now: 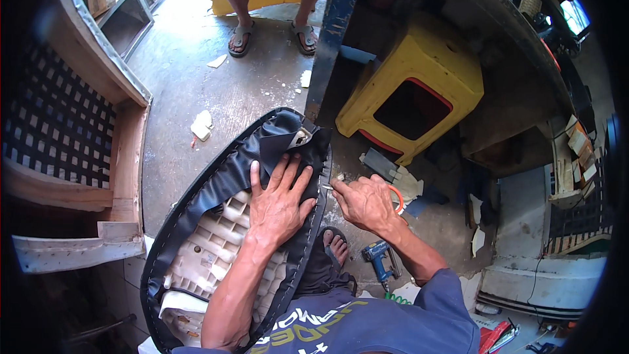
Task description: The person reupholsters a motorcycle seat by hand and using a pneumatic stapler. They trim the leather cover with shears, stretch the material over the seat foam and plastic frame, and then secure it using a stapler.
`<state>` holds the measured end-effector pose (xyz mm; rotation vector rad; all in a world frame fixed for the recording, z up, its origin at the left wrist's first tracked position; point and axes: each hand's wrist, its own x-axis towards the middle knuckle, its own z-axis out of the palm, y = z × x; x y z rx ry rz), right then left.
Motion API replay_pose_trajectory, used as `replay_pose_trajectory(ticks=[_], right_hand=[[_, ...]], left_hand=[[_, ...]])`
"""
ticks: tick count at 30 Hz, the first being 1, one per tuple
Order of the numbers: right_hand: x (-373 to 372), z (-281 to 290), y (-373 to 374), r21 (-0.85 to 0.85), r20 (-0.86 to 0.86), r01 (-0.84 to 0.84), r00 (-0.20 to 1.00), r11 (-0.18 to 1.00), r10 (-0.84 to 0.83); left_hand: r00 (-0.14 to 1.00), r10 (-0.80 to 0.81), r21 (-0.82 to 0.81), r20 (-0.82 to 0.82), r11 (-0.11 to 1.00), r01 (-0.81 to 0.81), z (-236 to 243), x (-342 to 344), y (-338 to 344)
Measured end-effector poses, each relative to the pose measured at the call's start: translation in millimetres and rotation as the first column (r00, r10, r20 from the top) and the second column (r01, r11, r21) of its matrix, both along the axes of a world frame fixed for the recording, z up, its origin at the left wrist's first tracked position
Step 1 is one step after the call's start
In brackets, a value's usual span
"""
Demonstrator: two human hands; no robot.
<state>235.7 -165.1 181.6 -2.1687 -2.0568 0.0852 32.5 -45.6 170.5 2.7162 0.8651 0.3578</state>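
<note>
An upturned motorcycle seat lies across my lap, its off-white ribbed plastic base [213,242] facing up. Black vinyl cover [226,169] wraps over the rim, with a line of staples along the edge. My left hand [278,203] presses flat on the folded vinyl near the far end, fingers spread. At the seat's right edge, my right hand [363,203] is closed around scissors [398,200]; an orange handle loop shows behind the fist, and a thin metal tip points at the vinyl edge. The fist hides most of the scissors.
A blue staple gun [378,257] with a green coiled hose lies right of my foot. Beyond is a yellow plastic stool [426,78] on its side. Wooden frames with black webbing [62,118] stand left. Scraps litter the floor [196,78]; another person's sandalled feet [240,38] are ahead.
</note>
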Motion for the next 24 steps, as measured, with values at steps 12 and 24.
replay_pose_trajectory(ticks=[12,24], right_hand=[[4,9,26,-0.043,0.161,-0.195,0.967,0.98,0.2],[5,-7,26,0.06,-0.166,-0.046,0.985,0.997,0.056]], left_hand=[[1.0,0.001,0.009,0.008,1.0,-0.001,-2,-7,1],[1.0,0.011,0.008,0.008,1.0,-0.011,0,-8,3]])
